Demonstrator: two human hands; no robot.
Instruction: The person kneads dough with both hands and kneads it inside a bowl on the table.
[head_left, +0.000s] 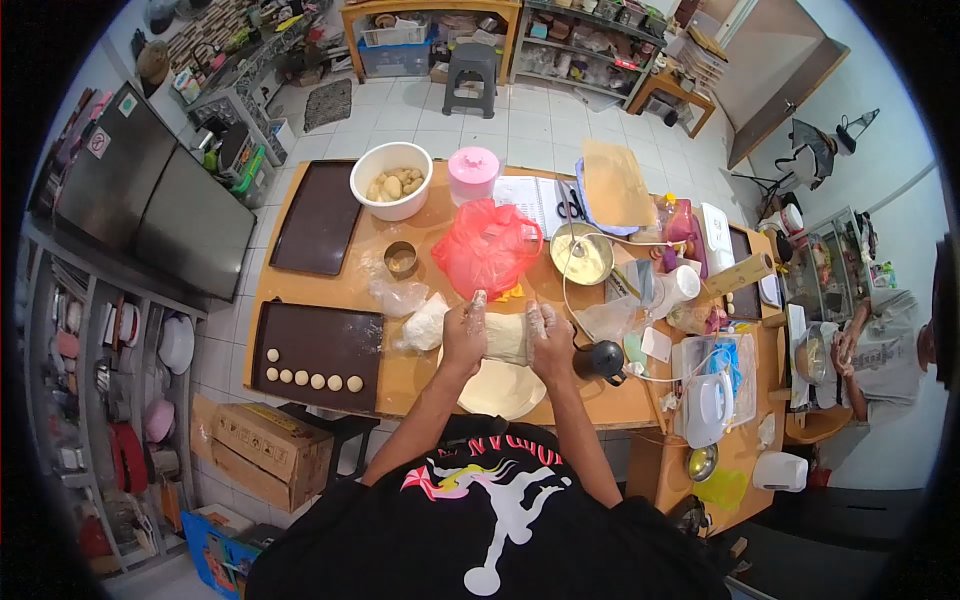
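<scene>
My left hand (464, 338), dusted with white powder, is closed on one end of a pale rectangular piece (508, 340). Its other end is gripped by my right hand (550, 342), whose fingers are also whitened. Whether the piece is dough or a flour-covered tool I cannot make out. Below it, at the table's front edge, lies a broad pale-yellow round (505, 392), partly hidden by my forearms. Beside my left hand sits a white floury bag or mound (427, 325). A red plastic bag (482, 245) stands just beyond both hands. A dark jug (600, 362) is to the right.
A dark tray (320, 345) holds several small dough balls. Another tray (316, 215), a white bowl of dough balls (391, 208), a metal ring (401, 260) and a pan of yellow mixture (583, 258) share the table. A cable crosses the right side. At right stands another person (885, 345).
</scene>
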